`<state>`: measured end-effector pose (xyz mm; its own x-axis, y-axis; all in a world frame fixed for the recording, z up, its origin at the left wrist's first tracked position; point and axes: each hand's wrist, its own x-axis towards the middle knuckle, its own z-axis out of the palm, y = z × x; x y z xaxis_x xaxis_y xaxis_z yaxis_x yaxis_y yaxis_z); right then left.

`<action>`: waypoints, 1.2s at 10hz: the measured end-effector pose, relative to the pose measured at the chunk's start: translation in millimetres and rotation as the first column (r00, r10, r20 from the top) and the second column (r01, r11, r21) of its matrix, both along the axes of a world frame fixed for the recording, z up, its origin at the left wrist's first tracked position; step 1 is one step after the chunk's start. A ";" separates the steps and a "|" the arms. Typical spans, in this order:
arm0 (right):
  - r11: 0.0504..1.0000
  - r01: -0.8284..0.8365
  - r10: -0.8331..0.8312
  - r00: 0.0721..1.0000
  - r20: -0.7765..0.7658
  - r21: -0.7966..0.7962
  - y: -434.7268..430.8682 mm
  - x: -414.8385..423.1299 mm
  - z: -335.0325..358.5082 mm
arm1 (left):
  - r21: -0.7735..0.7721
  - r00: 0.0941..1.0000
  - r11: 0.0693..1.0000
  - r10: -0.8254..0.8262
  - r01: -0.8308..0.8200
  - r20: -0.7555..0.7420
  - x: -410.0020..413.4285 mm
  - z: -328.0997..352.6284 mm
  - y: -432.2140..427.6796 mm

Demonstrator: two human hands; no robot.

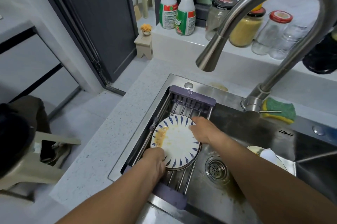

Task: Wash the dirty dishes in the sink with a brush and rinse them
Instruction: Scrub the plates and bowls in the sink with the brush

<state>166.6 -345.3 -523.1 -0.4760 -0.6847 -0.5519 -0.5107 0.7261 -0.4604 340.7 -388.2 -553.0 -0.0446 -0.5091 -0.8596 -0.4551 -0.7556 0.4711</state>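
Observation:
A white plate with blue leaf marks (179, 143) lies on a metal drain rack (184, 107) across the left side of the steel sink (255, 128). Yellow food residue smears its left rim. More dishes seem stacked beneath it. My left hand (155, 161) grips the plate's near edge, fingers curled under it. My right hand (202, 128) holds the far right rim, thumb on top. Another dirty dish (264, 154) shows at the sink's right, partly hidden by my right arm. No brush is visible.
The curved steel faucet (209, 57) hangs above the sink, no water running. A green and yellow sponge (280, 110) lies by its base. Two spray bottles (176, 8) and several glass jars (246, 23) stand on the back ledge. The drain (217, 169) is uncovered.

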 end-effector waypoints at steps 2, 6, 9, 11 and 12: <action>0.977 0.090 -0.058 0.985 0.165 -0.194 34.7 -17.9 4.4 | -0.023 0.918 0.955 0.276 -0.294 -0.286 2.1 -9.3 19.3; 0.745 0.512 -0.477 0.857 0.195 -0.428 175.4 -72.0 28.6 | -0.054 0.836 0.989 -0.148 0.141 -0.528 -87.4 44.0 84.1; 0.601 0.668 -0.668 0.721 0.183 -0.440 260.0 -80.4 -1.9 | -0.094 0.844 0.971 -0.239 0.221 -0.481 -147.8 22.4 141.8; 0.551 0.754 -0.703 0.651 0.288 -0.358 293.9 -85.0 -27.5 | -0.220 0.867 0.945 -0.314 0.244 -0.387 -165.1 0.8 162.1; 0.602 0.733 -0.736 0.663 0.137 -0.317 314.7 -89.3 -44.8 | -0.294 0.868 0.923 -0.346 0.248 -0.355 -167.3 -9.8 165.6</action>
